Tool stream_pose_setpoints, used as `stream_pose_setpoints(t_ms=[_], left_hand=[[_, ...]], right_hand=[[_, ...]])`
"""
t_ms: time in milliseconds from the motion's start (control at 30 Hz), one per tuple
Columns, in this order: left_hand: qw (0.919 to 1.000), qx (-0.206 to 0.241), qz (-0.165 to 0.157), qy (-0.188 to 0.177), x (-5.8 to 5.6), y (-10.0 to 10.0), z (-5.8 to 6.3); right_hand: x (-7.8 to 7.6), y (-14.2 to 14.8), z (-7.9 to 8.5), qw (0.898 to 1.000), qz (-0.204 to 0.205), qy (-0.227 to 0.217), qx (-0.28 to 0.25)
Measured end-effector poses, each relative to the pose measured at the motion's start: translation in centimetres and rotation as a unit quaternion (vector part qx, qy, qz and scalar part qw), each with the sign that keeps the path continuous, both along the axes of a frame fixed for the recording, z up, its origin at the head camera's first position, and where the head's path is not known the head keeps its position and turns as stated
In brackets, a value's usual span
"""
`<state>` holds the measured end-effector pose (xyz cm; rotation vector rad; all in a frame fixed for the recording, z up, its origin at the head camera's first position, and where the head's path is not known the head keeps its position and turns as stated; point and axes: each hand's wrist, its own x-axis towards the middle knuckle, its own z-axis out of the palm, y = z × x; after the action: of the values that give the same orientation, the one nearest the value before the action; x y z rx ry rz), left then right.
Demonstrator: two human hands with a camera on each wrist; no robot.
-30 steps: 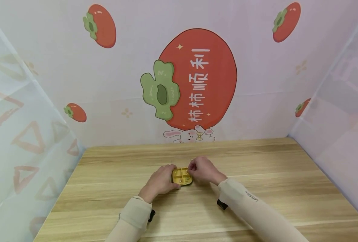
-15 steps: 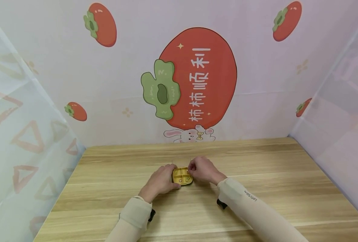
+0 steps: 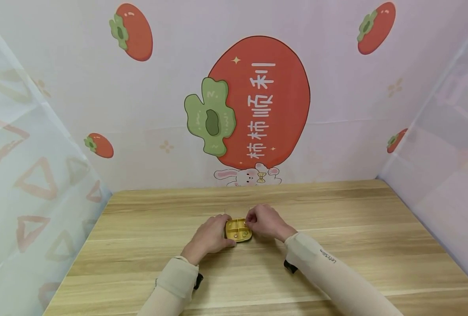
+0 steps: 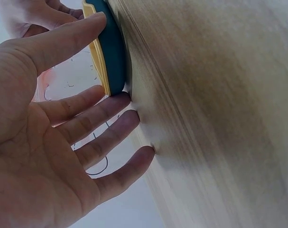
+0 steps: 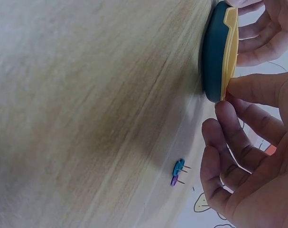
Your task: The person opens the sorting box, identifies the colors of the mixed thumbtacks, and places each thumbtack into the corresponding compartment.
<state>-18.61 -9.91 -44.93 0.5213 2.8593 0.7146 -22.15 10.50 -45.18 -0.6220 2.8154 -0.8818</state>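
A small four-compartment box (image 3: 238, 230) lies on the table, yellow inside and dark green outside. Faint edges of a clear lid rise behind it. Small round pieces (image 3: 235, 236) sit in its two near compartments. My left hand (image 3: 210, 235) grips the box's left end, thumb on the near side and fingertips on the far side. At the far right compartment, my right hand (image 3: 268, 222) has its thumb and curled fingers at the rim. In the right wrist view the thumb (image 5: 253, 89) overlaps the yellow rim; I cannot tell whether these fingers pinch a small piece.
Several teal and purple flat-headed pieces (image 5: 177, 170) with thin metal pins lie on the wood-grain table (image 3: 234, 281) near the right hand, seen in the right wrist view. A cloth wall printed with persimmons (image 3: 277, 109) stands behind the table, with pale panels on both sides.
Both hands and the box stay almost where they were. The right fingertips shift only very slightly at the far right compartment.
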Motion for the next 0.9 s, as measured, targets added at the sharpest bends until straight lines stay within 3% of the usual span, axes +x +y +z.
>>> stream_pose_setpoints(t_ms=[900], left_hand=[[1.0,0.008,0.001,0.001,-0.1,0.0,0.0]], right_hand=[[0.7,2.4,0.6,0.999,-0.011,0.042,-0.016]])
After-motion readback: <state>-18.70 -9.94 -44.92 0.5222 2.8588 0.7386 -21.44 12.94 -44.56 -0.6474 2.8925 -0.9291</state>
